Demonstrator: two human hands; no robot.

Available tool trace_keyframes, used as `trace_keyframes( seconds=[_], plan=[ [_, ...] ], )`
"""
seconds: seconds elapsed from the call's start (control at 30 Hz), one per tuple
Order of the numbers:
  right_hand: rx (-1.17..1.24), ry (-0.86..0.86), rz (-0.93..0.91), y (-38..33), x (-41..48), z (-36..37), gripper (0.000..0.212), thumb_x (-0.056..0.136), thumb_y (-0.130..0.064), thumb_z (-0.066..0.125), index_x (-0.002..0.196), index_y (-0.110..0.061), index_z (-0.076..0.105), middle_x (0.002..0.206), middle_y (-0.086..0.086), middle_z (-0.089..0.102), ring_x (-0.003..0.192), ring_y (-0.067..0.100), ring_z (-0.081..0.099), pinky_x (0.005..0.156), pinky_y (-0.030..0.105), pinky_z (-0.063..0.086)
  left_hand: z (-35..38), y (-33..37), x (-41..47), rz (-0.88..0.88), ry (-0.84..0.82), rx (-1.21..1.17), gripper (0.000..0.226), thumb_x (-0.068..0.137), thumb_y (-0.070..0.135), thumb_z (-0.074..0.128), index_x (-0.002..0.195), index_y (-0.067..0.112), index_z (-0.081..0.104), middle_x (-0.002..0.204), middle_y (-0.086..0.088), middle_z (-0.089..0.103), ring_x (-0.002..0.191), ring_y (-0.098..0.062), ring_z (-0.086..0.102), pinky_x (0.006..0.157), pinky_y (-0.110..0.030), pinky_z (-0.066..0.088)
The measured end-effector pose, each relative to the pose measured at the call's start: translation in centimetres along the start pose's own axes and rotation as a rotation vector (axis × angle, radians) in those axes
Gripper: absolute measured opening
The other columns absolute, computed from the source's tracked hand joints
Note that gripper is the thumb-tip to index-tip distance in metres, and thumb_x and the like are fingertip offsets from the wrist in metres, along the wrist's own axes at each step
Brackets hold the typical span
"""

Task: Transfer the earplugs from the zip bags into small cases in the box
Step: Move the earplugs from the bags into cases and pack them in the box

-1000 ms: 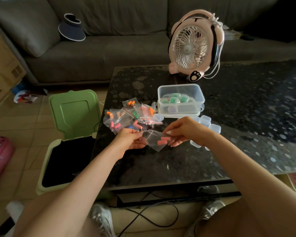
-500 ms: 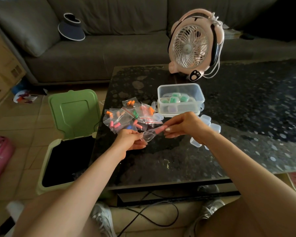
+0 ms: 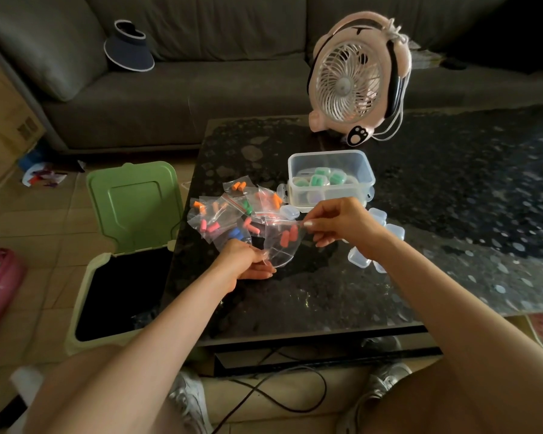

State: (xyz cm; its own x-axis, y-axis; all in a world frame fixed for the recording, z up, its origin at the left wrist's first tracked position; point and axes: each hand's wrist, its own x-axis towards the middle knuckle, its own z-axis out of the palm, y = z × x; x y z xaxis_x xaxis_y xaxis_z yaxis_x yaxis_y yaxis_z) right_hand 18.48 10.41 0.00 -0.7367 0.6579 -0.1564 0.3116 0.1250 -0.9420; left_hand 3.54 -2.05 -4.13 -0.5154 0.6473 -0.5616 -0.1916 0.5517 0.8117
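Both hands hold one clear zip bag [image 3: 279,245] above the dark table [image 3: 452,195]; two pink-red earplugs [image 3: 288,235] show inside it. My left hand [image 3: 245,260] pinches its lower corner and my right hand [image 3: 339,222] pinches its upper edge. Behind lies a pile of zip bags [image 3: 229,214] with orange, pink, green and blue earplugs. A clear plastic box [image 3: 330,179] holds small cases, several with green contents. Several clear small cases [image 3: 361,258] lie loose under and right of my right wrist.
A pink desk fan [image 3: 356,81] with a cord stands behind the box. An open green-lidded bin [image 3: 129,245] sits left of the table. A grey sofa [image 3: 201,83] with a visor cap [image 3: 129,48] lies beyond. Cables [image 3: 282,393] run under the table's front edge.
The bag, flat near the table a second ago, now hangs raised between both hands. My right hand moved up and back toward the box; my left hand stayed about where it was.
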Motion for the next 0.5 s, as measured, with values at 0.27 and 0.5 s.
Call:
trace_keyframes(
  seconds=[0.27,0.5],
  plan=[
    [-0.001,0.007,-0.018,-0.01,0.06,0.28,0.006,0.079,-0.005,0.071,0.077,-0.008,0.067,0.079,0.013,0.067,0.068,0.020,0.064,0.060,0.026,0.059,-0.06,0.02,0.03,-0.003,-0.018,0.014,0.011,0.094,0.006,0.053,0.098,-0.003,0.058,0.071,-0.013,0.066,0.049,-0.012,0.065,0.047,-0.020,0.053],
    [0.004,0.014,-0.036,0.10,0.24,0.37,0.006,0.082,-0.004,0.069,0.078,-0.008,0.066,0.083,0.017,0.067,0.067,0.021,0.065,0.061,0.029,0.060,-0.11,-0.12,0.11,-0.001,-0.021,-0.015,0.013,0.094,0.007,0.054,0.101,-0.003,0.058,0.074,-0.013,0.068,0.053,-0.013,0.067,0.046,-0.019,0.052]
  ],
)
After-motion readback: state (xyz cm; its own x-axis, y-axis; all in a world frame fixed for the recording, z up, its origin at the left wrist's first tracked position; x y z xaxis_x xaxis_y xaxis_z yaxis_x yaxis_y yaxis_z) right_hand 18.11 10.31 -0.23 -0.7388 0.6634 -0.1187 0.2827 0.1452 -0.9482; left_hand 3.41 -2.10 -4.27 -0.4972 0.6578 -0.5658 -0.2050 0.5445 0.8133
